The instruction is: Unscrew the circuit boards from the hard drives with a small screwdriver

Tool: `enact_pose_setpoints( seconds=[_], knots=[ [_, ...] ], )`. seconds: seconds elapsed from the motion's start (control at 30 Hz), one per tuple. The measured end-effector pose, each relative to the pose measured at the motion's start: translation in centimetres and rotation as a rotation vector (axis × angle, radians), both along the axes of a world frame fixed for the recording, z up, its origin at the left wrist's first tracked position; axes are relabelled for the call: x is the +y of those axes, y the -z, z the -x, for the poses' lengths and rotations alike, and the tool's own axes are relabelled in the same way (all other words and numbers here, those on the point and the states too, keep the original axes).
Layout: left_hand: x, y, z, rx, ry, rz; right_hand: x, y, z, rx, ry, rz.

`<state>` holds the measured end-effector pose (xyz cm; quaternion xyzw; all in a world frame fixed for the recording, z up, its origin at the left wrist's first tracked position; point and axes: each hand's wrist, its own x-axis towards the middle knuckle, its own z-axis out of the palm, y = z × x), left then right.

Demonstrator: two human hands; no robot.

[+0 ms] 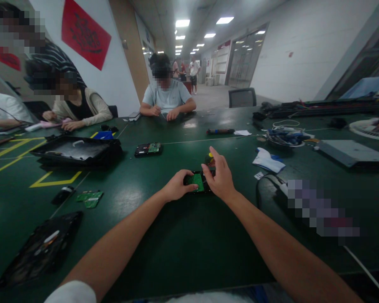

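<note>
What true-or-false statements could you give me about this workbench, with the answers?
1. The left hand grips a black device with a green board. True.
2. The right hand lies flat on the table. False: the right hand is raised at the device's right end.
3. The table top is white. False: the table top is green.
4. A white-and-blue cloth lies to the right of the right hand. True.
5. A grey metal box lies left of the left hand. False: the box lies far to the right.
</note>
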<state>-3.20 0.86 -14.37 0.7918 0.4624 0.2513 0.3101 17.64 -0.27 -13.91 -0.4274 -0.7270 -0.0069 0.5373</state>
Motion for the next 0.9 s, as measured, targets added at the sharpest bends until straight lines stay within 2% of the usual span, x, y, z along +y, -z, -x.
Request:
enact_pose_setpoints(
  seconds=[0.3,0.53,0.6,0.73,0.8,0.9],
  knots=[
    [-0.1,-0.2,-0.1,0.005,-0.023,0.020,-0.3,-0.2,-0.3,0.019,-0.059,-0.014],
    [0.0,0.1,-0.1,0.004,-0.023,0.023,-0.9,-1.6,-0.2,0.094,0.018,-0.066],
    [0.1,0.3,-0.1,-0.005,-0.019,0.011,-1.0,-1.8,-0.1,0.186,-0.026,0.026],
    [0.1,0.4,-0.1,-0.013,-0.020,0.010,-0.9,-1.8,0.0,0.438,-0.263,0.261],
    [0.1,0.4,-0.1,-0.014,-0.020,0.008,-0.8,-1.8,0.1,0.528,-0.333,0.313],
    [0.0,0.2,-0.1,-0.017,-0.014,0.000,-0.7,-2.0,-0.1,0.567,-0.358,0.360]
  ],
)
